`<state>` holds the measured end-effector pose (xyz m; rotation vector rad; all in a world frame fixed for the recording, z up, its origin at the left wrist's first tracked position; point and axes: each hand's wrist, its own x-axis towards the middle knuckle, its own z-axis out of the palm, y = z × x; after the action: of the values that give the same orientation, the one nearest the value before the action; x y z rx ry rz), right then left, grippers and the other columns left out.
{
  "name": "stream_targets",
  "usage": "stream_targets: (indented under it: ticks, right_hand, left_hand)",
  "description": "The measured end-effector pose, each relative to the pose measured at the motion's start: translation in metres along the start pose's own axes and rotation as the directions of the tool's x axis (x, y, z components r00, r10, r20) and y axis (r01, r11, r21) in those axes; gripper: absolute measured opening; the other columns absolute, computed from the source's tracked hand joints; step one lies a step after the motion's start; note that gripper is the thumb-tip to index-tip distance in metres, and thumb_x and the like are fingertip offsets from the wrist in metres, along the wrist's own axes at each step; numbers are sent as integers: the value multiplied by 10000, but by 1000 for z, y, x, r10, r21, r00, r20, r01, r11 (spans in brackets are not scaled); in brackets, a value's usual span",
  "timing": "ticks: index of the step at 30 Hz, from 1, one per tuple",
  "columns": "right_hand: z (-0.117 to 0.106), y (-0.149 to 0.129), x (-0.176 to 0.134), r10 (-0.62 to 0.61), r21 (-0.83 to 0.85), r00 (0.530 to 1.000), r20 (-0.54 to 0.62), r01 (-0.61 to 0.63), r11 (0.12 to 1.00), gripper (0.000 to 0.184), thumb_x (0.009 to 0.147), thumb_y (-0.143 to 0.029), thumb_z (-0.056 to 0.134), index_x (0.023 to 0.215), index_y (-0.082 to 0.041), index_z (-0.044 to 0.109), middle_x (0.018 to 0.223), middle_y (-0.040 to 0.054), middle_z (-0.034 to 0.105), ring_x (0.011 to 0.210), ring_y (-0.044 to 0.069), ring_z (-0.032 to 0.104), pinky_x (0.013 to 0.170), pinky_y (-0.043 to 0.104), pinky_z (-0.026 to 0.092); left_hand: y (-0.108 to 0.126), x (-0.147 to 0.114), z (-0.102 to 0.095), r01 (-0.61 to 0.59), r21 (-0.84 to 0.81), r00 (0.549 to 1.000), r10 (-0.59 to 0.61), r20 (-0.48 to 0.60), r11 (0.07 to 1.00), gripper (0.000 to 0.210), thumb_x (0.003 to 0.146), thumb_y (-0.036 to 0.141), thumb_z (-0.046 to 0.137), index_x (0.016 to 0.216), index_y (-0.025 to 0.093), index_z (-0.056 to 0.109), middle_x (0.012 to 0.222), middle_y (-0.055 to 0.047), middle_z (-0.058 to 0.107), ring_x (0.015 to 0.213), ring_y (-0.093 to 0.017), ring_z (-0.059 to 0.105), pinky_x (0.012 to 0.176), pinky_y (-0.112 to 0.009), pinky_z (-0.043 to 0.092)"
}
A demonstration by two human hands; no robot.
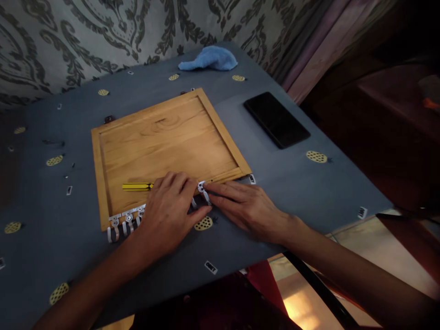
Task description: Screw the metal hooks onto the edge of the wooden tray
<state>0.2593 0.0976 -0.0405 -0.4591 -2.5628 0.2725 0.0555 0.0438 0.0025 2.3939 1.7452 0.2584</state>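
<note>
A wooden framed board (161,137) lies flat on the table. Along its near edge runs a silver metal hook rail (129,217) with several hooks. My left hand (172,208) is closed over the rail's middle, fingers bent on the board side and thumb stretched along the near side; it covers part of the rail. At the rail's right end, my right hand (249,206) has its fingers pressed together, tips at the last hook (202,188). A yellow and black screwdriver (137,186) rests on the board, its far end hidden behind my left hand.
Right of the board lies a black smartphone (277,119). A blue cloth (209,58) sits at the table's back edge. Small loose pieces (66,176) are scattered left of the board. The blue-grey tablecloth (144,293) has pineapple prints. A patterned curtain (113,32) hangs behind.
</note>
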Motion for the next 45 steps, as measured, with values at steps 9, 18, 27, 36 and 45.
stream_targets:
  ticks: [9,18,27,36,45]
  right_hand:
    - [0,-1,-1,29,-26,999,46,-28,999,277,1007,-137,445,1125,-115,695,1244,122,707,1025,235,704,801,387,634]
    - [3,0,-3,27,-11,1000,11,-27,1000,260,997,-134,471,1128,-139,695,1234,108,712,993,222,710,785,380,631]
    - [3,0,-2,-1,-27,1000,-24,0,1000,256,1002,-132,463,1111,-117,695,1208,114,722,953,233,721,760,391,638]
    - [2,0,-1,11,4,1000,-19,-11,1000,252,997,-115,459,1112,-134,682,1232,115,713,997,231,723,795,386,640]
    - [13,12,-6,-64,-46,990,-122,59,997,320,988,-166,419,1141,-227,693,1182,65,741,965,211,749,768,328,655]
  left_hand:
    - [-4,-3,-8,-9,-54,1000,10,11,999,478,806,483,768,1110,189,546,1124,-79,634,1052,-298,571,908,-477,484]
    - [-15,-13,-14,-4,-74,1000,3,-11,997,430,836,466,738,1125,206,555,1157,-77,622,1090,-290,557,948,-476,471]
    - [-17,-15,-11,-5,-120,1000,3,-16,993,399,851,428,729,1138,200,571,1154,-75,623,1079,-281,555,937,-470,483]
    - [-42,-23,-28,76,-134,984,-96,-151,988,270,974,420,553,1126,199,587,1128,-76,630,1075,-249,585,933,-415,484]
    - [-162,-73,-33,471,-76,774,-453,-442,879,201,988,245,482,1089,175,641,1063,-69,653,1045,-217,611,957,-407,500]
